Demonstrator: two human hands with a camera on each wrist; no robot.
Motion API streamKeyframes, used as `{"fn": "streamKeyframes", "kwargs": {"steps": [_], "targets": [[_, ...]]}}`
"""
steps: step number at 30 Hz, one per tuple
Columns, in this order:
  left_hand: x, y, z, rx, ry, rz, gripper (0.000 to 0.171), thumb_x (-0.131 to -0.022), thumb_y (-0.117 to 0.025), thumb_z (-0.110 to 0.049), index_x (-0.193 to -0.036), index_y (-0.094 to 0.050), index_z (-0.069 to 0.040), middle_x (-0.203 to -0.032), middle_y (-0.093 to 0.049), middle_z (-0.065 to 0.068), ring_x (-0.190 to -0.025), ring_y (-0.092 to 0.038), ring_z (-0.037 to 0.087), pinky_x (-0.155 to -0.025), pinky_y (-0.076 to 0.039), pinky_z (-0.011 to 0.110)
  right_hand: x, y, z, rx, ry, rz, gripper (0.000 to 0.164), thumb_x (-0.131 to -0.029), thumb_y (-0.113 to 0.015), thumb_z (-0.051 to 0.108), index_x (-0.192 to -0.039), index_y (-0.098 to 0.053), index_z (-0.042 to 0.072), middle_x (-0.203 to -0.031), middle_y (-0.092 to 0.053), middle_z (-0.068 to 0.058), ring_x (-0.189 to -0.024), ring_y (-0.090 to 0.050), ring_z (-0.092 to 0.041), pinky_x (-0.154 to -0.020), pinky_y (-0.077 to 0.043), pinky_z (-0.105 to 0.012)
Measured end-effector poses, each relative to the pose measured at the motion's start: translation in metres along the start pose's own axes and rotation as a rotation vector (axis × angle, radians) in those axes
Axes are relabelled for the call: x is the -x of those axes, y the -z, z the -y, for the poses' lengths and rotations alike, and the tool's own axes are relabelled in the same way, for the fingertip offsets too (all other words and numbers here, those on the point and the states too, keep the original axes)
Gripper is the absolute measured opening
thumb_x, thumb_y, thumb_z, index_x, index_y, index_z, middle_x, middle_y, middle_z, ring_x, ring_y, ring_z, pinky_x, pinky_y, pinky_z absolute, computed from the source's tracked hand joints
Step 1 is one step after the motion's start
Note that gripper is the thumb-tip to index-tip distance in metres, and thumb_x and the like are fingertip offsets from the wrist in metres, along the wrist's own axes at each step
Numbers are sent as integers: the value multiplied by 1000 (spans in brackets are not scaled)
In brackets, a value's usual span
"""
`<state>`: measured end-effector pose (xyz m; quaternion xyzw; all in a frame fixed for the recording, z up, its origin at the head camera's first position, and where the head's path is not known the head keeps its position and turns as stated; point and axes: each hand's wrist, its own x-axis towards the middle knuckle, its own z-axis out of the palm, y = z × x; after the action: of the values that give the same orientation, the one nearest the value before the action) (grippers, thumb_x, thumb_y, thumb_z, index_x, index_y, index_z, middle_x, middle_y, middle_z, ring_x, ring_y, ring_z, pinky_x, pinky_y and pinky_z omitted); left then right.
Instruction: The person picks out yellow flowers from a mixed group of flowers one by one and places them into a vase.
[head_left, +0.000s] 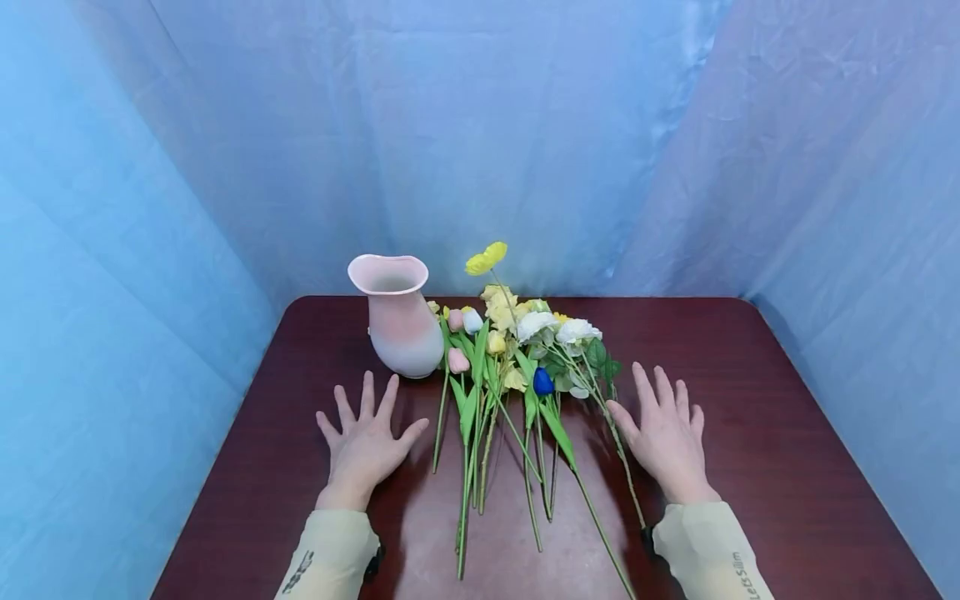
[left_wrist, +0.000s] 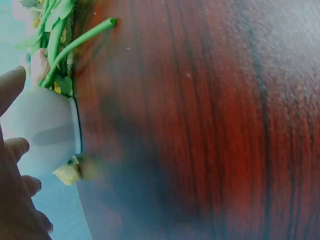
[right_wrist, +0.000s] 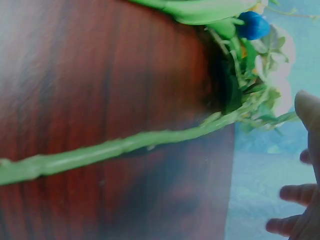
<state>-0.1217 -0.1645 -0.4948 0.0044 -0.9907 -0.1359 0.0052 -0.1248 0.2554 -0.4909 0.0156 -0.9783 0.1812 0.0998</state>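
Observation:
My left hand is spread, fingers apart, over the table in front of a pink and white vase. Nothing is in it. On the right, my other hand is spread too, its thumb beside the long stem of a white flower. Between the hands lies a loose bunch of flowers, stems toward me: a blue tulip, pink tulips, a yellow tulip and several others. One yellow flower sticks up above the bunch. In the left wrist view, the vase stands past the fingers.
The dark red wooden table has rounded far corners. Pale blue cloth hangs behind it and along both sides. Several green stems reach toward the near side of the table between the two forearms.

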Motion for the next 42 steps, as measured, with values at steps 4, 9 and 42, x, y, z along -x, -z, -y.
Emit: {"fn": "streamKeyframes", "kwargs": {"steps": [4,9,42], "targets": [[2,2,-8,21,-35,7,89,-84,-44,-77,-153,-19,-28,-160,-3,13,-137,11,51,-99,-1,80,-2,6,8,-8,18,-25,68,-94,-57,49,-143,-39,6,-128,-47,-29,-114,-42,-50,-86,-38,-68],[6,0,-20,30,-90,11,85,-84,-46,-75,-152,-23,-29,-160,-8,12,-138,5,52,-100,-7,79,0,9,18,19,-1,90,52,-92,-62,44,-116,-59,-2,-105,-60,-22,-91,-58,-41,-70,-50,-58],[22,-14,-19,15,-161,156,83,-84,-48,-75,-151,-27,-31,-159,-19,9,-139,-8,50,-104,-15,73,1,29,9,-134,87,-202,7,-90,-65,11,-90,-63,5,-63,-56,0,-51,-47,-17,-49,-41,-41]]}}
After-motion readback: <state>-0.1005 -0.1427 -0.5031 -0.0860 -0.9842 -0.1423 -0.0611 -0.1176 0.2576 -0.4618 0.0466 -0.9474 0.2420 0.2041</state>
